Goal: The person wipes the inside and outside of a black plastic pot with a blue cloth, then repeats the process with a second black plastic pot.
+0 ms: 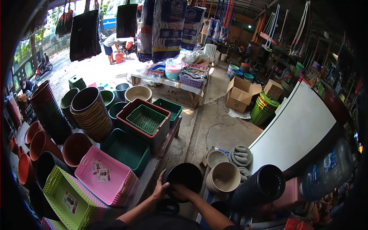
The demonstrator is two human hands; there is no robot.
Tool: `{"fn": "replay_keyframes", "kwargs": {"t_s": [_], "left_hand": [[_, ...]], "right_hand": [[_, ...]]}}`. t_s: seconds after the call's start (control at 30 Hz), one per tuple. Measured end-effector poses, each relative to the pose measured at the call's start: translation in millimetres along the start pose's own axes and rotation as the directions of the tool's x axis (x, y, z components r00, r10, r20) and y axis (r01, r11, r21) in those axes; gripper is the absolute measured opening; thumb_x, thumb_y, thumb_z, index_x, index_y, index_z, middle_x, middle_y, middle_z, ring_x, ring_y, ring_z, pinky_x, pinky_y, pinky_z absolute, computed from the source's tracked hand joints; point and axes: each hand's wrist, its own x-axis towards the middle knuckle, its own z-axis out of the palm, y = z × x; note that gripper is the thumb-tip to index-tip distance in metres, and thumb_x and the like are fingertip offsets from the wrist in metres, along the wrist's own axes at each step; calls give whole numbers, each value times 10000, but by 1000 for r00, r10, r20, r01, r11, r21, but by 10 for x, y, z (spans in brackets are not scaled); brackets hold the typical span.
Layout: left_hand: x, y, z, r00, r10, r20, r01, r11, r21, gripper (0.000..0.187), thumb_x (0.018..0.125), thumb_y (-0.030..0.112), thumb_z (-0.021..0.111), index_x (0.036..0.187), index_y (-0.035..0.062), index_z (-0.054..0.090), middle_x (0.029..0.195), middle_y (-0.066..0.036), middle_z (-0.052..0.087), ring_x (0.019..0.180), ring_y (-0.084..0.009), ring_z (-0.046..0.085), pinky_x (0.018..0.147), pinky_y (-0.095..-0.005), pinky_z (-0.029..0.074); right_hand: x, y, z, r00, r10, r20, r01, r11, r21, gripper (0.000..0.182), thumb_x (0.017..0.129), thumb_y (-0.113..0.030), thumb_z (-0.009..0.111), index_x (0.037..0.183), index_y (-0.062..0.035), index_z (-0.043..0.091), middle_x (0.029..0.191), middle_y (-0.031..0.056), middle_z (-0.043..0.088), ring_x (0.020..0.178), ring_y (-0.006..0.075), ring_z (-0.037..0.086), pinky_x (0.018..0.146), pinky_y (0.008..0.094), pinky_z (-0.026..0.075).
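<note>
At the bottom centre a black plastic pot (188, 174) is tilted with its mouth towards me. My left hand (160, 188) grips its left rim, fingers along the outside. Over the near rim reaches my right hand (180, 192), its fingers lost in the dark inside of the pot; I cannot tell what they hold. Below my hands is another dark round container (168, 206). A stack of beige pots (226, 177) stands just right of the black pot.
On the left are pink baskets (103, 174), green baskets (69, 197) and a red-brown tub (142, 115). A tall black pot (266, 184), a white board (297, 122) and a water jug (329, 170) line the right. A cardboard box (239, 96) stands ahead; a person (111, 44) bends outside.
</note>
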Motion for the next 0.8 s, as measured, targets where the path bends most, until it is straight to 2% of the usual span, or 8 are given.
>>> {"fn": "replay_keyframes", "kwargs": {"t_s": [0.1, 0.3, 0.43, 0.53, 0.6, 0.63, 0.73, 0.8], "left_hand": [[-29, -47, -76, 998, -41, 48, 45, 995, -85, 1077, 669, 655, 682, 1461, 53, 270, 1333, -209, 463, 1225, -316, 469, 1028, -411, 375], [-61, 173, 10, 968, -147, 203, 125, 985, 119, 1024, 694, 562, 724, 1468, 63, 278, 1357, -207, 458, 1258, -297, 449, 1051, -394, 350], [-37, 314, -35, 977, -123, 176, 114, 992, 62, 1036, 678, 564, 736, 1452, 30, 299, 1338, -213, 470, 1241, -303, 465, 1055, -397, 341], [-34, 241, -72, 998, -36, 60, 30, 994, 101, 1062, 664, 608, 720, 1448, 24, 305, 1330, -214, 475, 1241, -302, 463, 1058, -395, 335], [-92, 118, -70, 999, 47, 10, -48, 982, 182, 1072, 661, 623, 713, 1449, 22, 304, 1333, -214, 472, 1246, -300, 457, 1059, -394, 334], [-137, 66, -40, 999, 51, -10, -49, 992, 116, 1083, 657, 637, 707, 1451, 24, 300, 1336, -217, 467, 1252, -300, 451, 1062, -394, 329], [-241, -78, 3, 997, 51, -53, -48, 997, 55, 1087, 659, 642, 706, 1455, 27, 294, 1350, -217, 453, 1261, -297, 442, 1067, -391, 324], [-293, 101, 83, 997, 65, -40, -65, 998, 2, 1073, 677, 614, 719, 1465, 39, 273, 1379, -201, 425, 1258, -284, 443, 1067, -382, 328]], "right_hand": [[-69, -397, -469, 805, 442, 394, -223, 843, -490, 376, 804, -283, 553, 1059, -32, 666, 1020, 214, 665, 978, 341, 645, 865, 446, 483], [-313, 81, -487, 920, 365, 146, -39, 455, -890, 238, 770, -256, 567, 890, -158, 747, 804, 80, 706, 898, 264, 676, 861, 423, 482], [-404, -117, -569, 857, 484, 177, -156, 570, -807, 274, 825, -267, 539, 976, -120, 715, 949, 136, 695, 940, 282, 660, 954, 420, 420], [-481, -47, -93, 997, -75, 18, 59, 595, -801, 302, 884, -283, 496, 1045, -82, 653, 1009, 169, 670, 894, 247, 654, 890, 448, 443], [-342, 93, 183, 959, 180, 221, -223, 957, 188, 385, 936, -328, 450, 1175, -45, 557, 1094, 170, 627, 945, 248, 628, 901, 410, 463], [-298, -150, 127, 958, 178, 226, -222, 957, 187, 385, 936, -328, 450, 1175, -45, 557, 1094, 170, 627, 945, 248, 628, 901, 410, 463], [-94, -748, -156, 750, 640, 168, -154, -78, 985, 392, 929, -317, 455, 1152, -7, 547, 1019, 124, 626, 952, 284, 624, 906, 380, 491], [-76, -884, -271, 770, 616, 166, 25, -288, 957, 362, 919, -290, 479, 1136, -10, 553, 971, 120, 618, 924, 284, 628, 860, 394, 506]]}}
